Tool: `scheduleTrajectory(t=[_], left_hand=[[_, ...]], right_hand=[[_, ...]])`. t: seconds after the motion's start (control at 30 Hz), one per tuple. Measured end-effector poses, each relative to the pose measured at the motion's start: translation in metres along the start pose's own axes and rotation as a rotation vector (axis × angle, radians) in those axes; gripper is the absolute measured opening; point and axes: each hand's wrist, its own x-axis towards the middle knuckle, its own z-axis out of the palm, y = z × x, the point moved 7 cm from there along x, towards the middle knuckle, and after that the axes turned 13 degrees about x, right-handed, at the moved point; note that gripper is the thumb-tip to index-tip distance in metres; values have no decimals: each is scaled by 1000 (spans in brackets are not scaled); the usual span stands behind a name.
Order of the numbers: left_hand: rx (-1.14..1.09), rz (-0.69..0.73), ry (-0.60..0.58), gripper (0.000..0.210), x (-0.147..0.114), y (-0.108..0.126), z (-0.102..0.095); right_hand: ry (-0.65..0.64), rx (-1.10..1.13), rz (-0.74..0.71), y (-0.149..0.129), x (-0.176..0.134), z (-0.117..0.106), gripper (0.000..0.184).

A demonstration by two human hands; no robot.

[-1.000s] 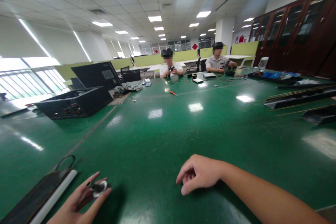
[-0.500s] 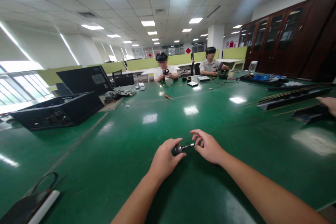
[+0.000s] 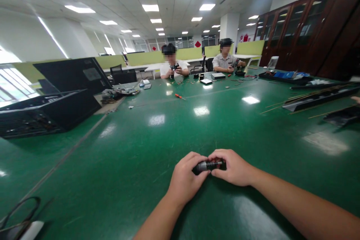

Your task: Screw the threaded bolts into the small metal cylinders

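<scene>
Low over the green tabletop (image 3: 146, 146), both my hands meet around a small dark cylindrical part with a silver band (image 3: 201, 167) and a thin metal shaft. My left hand (image 3: 185, 176) is closed around its thick end, thumb below and fingers above. From the other side my right hand (image 3: 234, 168) curls around the shaft end, its thumb and fingertips close to my left fingers. A black piece (image 3: 224, 164) shows inside my right hand by the shaft's tip. Whether this piece is joined to the cylinder I cannot tell.
An orange screwdriver (image 3: 179, 96) lies farther up the table. An opened black computer case (image 3: 50, 114) stands at left, beside loose electronic parts (image 3: 119, 93). Black metal strips (image 3: 320, 97) and thin rods lie at right. Two people (image 3: 173, 67) work across the table; another hand (image 3: 356, 99) shows at the right edge.
My right hand, earlier apart from the shaft's tip with fingers loosely bent, has closed in around the shaft end. A black piece now shows in it. The view has shifted slightly.
</scene>
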Motion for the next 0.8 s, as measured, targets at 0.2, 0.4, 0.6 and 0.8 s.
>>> scheduleTrajectory(t=[0.2,0.4,0.6,0.8], left_hand=[[-2,-5,-6,28,0,-1,3],[-4,-12,-3,26,1,-1,2],[4,11,17,26,1,1,-1],[11,17,31,24,2,0,-2]], right_hand=[[-6,29,15,1,-2,2,17],[32,1,-8,-1,1,-1,13],[41,-10,-33,-5,1,-1,11],[43,-17,-37,-6,0,-2,11]])
